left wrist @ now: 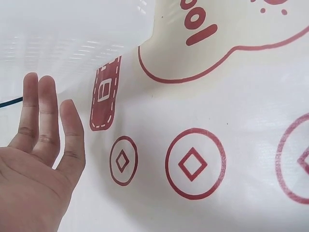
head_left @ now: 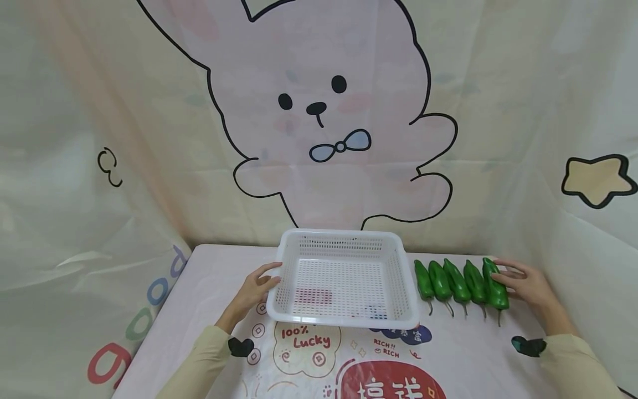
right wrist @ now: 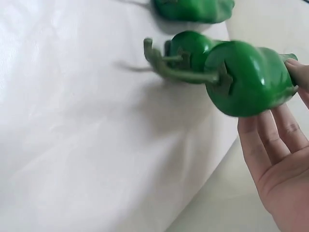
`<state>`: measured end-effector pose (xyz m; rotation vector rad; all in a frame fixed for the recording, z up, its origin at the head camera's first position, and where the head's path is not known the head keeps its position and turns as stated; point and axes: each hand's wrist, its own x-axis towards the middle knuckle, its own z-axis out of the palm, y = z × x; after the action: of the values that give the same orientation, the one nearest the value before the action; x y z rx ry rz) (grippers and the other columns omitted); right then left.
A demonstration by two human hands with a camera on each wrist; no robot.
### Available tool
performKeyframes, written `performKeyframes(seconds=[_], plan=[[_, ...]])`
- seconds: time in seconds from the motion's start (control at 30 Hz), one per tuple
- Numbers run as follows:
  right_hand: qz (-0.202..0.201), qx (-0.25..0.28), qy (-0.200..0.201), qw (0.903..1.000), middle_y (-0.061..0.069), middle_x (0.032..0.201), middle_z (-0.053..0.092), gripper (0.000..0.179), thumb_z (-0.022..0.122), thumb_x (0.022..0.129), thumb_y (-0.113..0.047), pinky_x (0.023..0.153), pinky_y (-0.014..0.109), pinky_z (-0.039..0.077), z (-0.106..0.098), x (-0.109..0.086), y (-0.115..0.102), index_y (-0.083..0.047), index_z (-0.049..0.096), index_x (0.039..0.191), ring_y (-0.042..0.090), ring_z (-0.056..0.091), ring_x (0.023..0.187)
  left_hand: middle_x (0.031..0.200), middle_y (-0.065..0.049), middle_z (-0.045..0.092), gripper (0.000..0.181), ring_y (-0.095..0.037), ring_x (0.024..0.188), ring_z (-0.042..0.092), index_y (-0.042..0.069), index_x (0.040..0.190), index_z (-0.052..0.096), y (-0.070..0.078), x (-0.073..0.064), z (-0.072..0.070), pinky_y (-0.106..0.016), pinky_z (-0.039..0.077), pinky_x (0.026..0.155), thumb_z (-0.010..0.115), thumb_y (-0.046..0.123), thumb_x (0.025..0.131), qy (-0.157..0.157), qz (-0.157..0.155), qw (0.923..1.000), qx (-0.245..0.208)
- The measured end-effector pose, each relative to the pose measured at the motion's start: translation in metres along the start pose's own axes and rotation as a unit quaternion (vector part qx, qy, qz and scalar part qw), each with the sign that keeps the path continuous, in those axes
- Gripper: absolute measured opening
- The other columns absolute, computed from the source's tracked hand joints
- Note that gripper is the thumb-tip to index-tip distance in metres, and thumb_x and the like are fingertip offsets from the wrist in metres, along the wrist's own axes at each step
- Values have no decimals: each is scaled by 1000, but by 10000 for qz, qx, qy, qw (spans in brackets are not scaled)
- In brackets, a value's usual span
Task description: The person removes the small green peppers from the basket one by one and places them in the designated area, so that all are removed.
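Note:
A white perforated plastic basket [head_left: 344,318] sits at the middle of the table. My left hand [head_left: 256,291] is at its left rim, fingertips right against the side. In the left wrist view the fingers [left wrist: 47,111] are fairly straight beside the basket wall [left wrist: 96,24]. Off to the basket's right, several green peppers [head_left: 441,282] lie in a row, stems toward me. My right hand [head_left: 530,288] holds the rightmost green pepper [head_left: 495,285] between thumb and fingers, near its tip. The right wrist view shows this pepper [right wrist: 251,79] close, its stem pointing left.
A white cloth with red and blue printed figures [head_left: 309,343] covers the table [head_left: 483,360]. Behind it hangs a curtain with a cartoon animal [head_left: 319,183], and more curtain [head_left: 598,266] closes in the right side. The peppers stand close together near the back edge.

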<state>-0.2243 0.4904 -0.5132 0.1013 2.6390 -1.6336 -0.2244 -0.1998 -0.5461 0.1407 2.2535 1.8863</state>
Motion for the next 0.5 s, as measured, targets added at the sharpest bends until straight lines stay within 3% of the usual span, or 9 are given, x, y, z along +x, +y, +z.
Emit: performKeyframes(seconds=[0.13, 0.3, 0.5], plan=[[103, -130, 193, 9997, -6, 109, 67, 47, 77, 94, -27, 68, 33, 60, -4, 5, 9, -8, 64, 135, -6, 61, 86, 132, -24, 58, 53, -40, 108, 65, 18, 151, 48, 0, 0, -1, -49, 60, 79, 67, 23, 101, -31, 1, 10000, -39], [213, -473, 387, 9979, 25, 125, 61, 48, 77, 94, -32, 66, 32, 59, -8, 10, 16, -9, 65, 135, -10, 56, 83, 131, -25, 58, 53, -39, 107, 65, 18, 150, 48, -1, 1, -1, -48, 60, 79, 67, 23, 101, -32, 1, 10000, -31], [274, -558, 419, 9972, 26, 122, 63, 49, 78, 92, -34, 65, 32, 59, -7, 16, 23, -8, 66, 132, -6, 58, 82, 132, -26, 58, 50, -40, 108, 65, 19, 150, 48, -1, 0, -2, -47, 60, 78, 65, 20, 102, -23, -70, 10000, -6]])
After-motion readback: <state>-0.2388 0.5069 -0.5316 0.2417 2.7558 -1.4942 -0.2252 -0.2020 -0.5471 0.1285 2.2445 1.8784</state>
